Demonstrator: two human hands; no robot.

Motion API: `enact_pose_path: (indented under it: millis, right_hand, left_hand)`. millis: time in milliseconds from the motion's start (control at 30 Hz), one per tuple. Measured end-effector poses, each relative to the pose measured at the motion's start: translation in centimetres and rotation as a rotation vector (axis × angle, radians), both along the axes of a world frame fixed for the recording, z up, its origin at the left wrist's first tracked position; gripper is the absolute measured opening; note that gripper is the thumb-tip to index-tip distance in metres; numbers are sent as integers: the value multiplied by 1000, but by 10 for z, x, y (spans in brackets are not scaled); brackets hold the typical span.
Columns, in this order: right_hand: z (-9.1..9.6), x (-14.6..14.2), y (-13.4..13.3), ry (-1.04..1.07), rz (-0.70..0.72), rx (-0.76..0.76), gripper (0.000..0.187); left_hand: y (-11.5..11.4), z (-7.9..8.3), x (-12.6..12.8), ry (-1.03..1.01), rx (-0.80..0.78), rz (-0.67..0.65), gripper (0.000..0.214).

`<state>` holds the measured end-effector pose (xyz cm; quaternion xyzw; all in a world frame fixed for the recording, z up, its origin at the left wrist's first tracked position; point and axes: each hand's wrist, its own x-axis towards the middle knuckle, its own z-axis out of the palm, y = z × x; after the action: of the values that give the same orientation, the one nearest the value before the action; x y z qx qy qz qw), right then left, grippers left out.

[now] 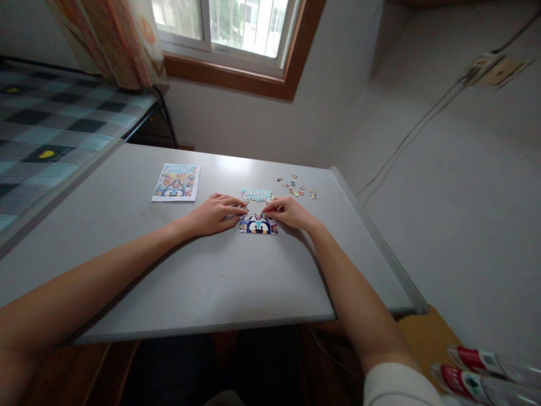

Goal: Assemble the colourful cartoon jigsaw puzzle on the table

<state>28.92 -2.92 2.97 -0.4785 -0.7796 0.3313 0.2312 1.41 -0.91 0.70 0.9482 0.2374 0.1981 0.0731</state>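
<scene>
A small colourful jigsaw puzzle (258, 225) lies partly assembled in the middle of the grey table (211, 282). My left hand (215, 213) rests at its left edge, fingers stretched flat and pressing on the pieces. My right hand (288, 212) is at its right edge, fingertips pinched together over the puzzle's middle; whether a piece is between them is too small to tell. Several loose pieces (296, 188) lie scattered just behind my right hand.
A printed reference picture (176, 182) of the puzzle lies to the left. A checked bed (46, 129) borders the table's left side, a window (228, 28) is behind, a wall on the right. Two plastic bottles (486, 372) show at bottom right.
</scene>
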Motion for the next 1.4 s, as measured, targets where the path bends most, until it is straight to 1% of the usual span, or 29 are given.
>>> enact_pose_path:
  millis: [700, 867, 1000, 1200, 1400]
  right_hand:
    - [0, -2, -1, -1, -18, 1, 14]
    - [2, -1, -2, 3, -5, -48, 20]
    - [4, -1, -3, 28, 19, -78, 16]
    - [0, 0, -1, 107, -49, -127, 20]
    - [-4, 1, 2, 141, -54, -173, 22]
  left_hand:
    - [-1, 3, 1, 16, -10, 6, 33]
    - [-1, 2, 0, 14, -5, 8, 34]
    - [-1, 2, 0, 12, -11, 7, 34]
    - [-1, 2, 0, 1, -24, 12, 34]
    - [-1, 2, 0, -1, -18, 14, 34]
